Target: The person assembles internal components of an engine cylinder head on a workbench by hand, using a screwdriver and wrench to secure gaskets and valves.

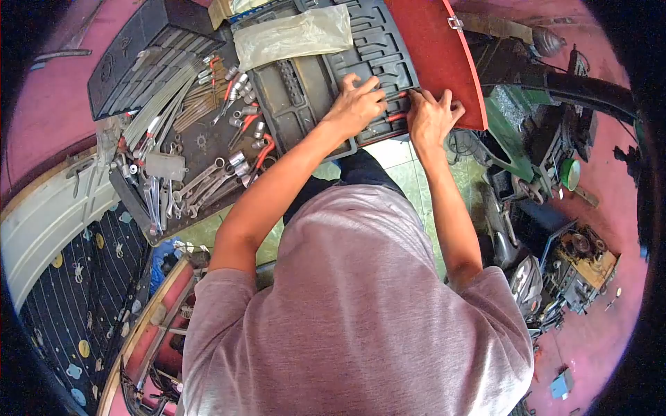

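Note:
A black moulded tool tray [281,97] lies in front of me, with shaped slots and a few red-handled tools in it. My left hand [357,107] rests on the tray's slotted part, its fingers bent and spread, with nothing visible in them. At the tray's right edge, my right hand [430,119] pinches the end of a red-handled tool [401,95]; the exact kind is too small to tell. Another red handle [397,117] lies just below, between my hands. A cloudy plastic sleeve [295,38] covers part of the tray's far side.
Left of the tray, a dark bench [208,149] carries sockets, spanners [208,182], thin rods [163,97] and a dark slotted case [142,59]. A red metal panel [437,52] stands to the right. Beyond it are green machinery [510,128] and assorted parts on the pink floor.

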The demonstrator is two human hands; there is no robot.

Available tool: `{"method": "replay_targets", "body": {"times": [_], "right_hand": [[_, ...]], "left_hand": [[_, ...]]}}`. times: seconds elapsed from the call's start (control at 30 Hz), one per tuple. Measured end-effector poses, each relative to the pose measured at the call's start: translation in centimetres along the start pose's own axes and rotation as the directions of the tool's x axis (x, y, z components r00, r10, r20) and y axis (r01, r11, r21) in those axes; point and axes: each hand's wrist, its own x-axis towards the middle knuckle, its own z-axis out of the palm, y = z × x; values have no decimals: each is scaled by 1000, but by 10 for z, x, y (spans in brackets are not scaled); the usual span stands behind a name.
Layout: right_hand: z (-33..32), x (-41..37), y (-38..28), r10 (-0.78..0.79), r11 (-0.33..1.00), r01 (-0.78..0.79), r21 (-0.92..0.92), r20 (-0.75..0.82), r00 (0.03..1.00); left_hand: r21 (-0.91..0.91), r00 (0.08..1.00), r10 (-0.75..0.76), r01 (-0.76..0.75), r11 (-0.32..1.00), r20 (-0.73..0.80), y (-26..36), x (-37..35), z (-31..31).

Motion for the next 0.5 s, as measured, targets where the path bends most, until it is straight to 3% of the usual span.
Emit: {"method": "replay_targets", "body": {"times": [0.33,0.5], "right_hand": [[-5,2,-5,0,1000,-1,6,29,1000],[-14,-2,-12,-6,1000,6,13,19,1000]], "left_hand": [[14,998,-10,9,1000,58,0,1,-5],[-71,994,-107,105,992,-16,2,-15,-13]]}}
